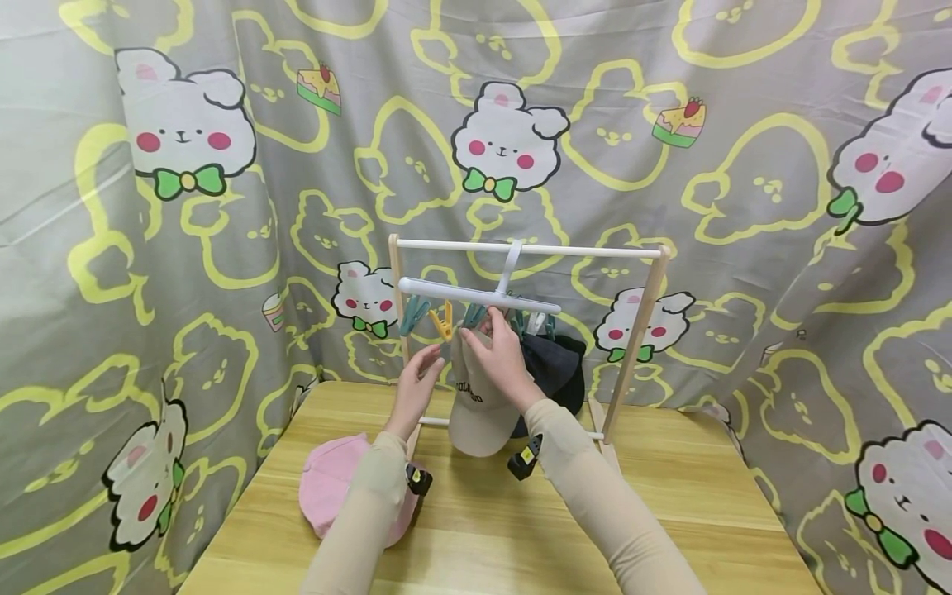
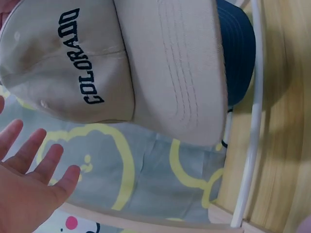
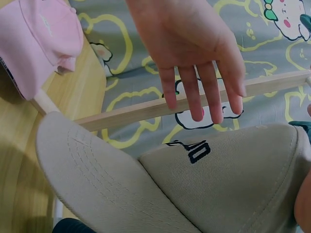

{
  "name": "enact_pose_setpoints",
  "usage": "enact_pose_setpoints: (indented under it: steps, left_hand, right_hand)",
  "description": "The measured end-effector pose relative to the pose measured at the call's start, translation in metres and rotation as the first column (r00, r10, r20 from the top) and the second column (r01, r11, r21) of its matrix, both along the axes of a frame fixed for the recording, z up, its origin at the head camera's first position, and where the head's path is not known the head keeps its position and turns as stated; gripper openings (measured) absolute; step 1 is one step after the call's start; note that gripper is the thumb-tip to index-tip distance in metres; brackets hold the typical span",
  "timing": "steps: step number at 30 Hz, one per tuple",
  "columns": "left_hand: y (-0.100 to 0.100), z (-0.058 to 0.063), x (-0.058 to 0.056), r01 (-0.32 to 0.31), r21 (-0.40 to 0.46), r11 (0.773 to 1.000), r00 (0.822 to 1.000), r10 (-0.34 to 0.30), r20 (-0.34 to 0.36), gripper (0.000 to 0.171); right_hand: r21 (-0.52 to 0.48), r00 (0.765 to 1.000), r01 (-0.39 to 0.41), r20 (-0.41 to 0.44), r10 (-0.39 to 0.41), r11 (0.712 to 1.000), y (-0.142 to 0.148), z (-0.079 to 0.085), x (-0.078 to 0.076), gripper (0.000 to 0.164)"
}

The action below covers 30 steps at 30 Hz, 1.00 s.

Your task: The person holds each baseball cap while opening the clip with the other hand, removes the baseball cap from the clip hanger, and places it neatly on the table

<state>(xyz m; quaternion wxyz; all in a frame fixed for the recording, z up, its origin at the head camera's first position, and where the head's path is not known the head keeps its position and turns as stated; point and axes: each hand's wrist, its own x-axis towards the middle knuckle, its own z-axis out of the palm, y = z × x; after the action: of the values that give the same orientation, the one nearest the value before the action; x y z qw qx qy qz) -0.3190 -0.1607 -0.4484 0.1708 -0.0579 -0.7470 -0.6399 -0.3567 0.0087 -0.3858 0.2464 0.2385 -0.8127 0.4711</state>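
In the head view a beige baseball cap [image 1: 483, 426] with dark "COLORADO" lettering hangs brim down below a white clip hanger [image 1: 476, 296]. My right hand [image 1: 502, 355] holds the cap's upper end, thumb and fingers close around a teal clip [image 1: 474, 315]. To the cap's left, my left hand [image 1: 418, 382] has its fingers spread and holds nothing. It appears beside the cap in the right wrist view too. A yellow clip [image 1: 444, 321] and another teal clip [image 1: 414, 314] hang from the hanger's left part. Behind the beige cap hangs a dark navy cap [image 1: 554, 368].
The hanger hooks over the white top bar [image 1: 580, 248] of a rack with wooden posts [image 1: 635, 347], standing on the wooden table [image 1: 669, 496]. A pink cap [image 1: 335, 479] lies at the table's left, partly under my left forearm. A patterned curtain [image 1: 312, 248] surrounds the table.
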Motion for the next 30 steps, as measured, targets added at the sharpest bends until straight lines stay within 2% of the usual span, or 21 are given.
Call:
enact_pose_setpoints:
  steps: [5, 13, 18, 24, 30]
  left_hand:
    - [0.005, 0.004, -0.007, 0.012, 0.025, 1.000, 0.999, -0.013, 0.033, 0.050]
    - [0.010, 0.008, -0.019, -0.003, -0.017, 1.000, 0.998, 0.004, 0.058, 0.062]
    - [0.012, 0.012, -0.022, 0.041, 0.001, 0.999, 0.997, -0.041, 0.068, 0.069]
    - [0.015, 0.013, -0.028, 0.091, 0.038, 0.995, 0.994, -0.093, 0.060, 0.066]
    - [0.013, 0.012, -0.029, 0.092, 0.073, 0.993, 0.995, -0.094, 0.035, 0.063]
  right_hand:
    - [-0.008, 1.000, -0.017, 0.008, 0.017, 1.000, 0.001, 0.000, 0.000, 0.054]
    - [0.001, 1.000, -0.009, 0.005, 0.009, 1.000, 0.001, 0.000, -0.002, 0.060]
    - [0.006, 1.000, -0.008, 0.009, 0.008, 1.000, 0.002, 0.001, -0.001, 0.061]
    - [0.010, 1.000, -0.005, 0.013, 0.005, 1.000, 0.003, 0.001, -0.001, 0.062]
    - [0.022, 1.000, -0.001, 0.030, 0.001, 1.000, 0.003, 0.002, -0.001, 0.060]
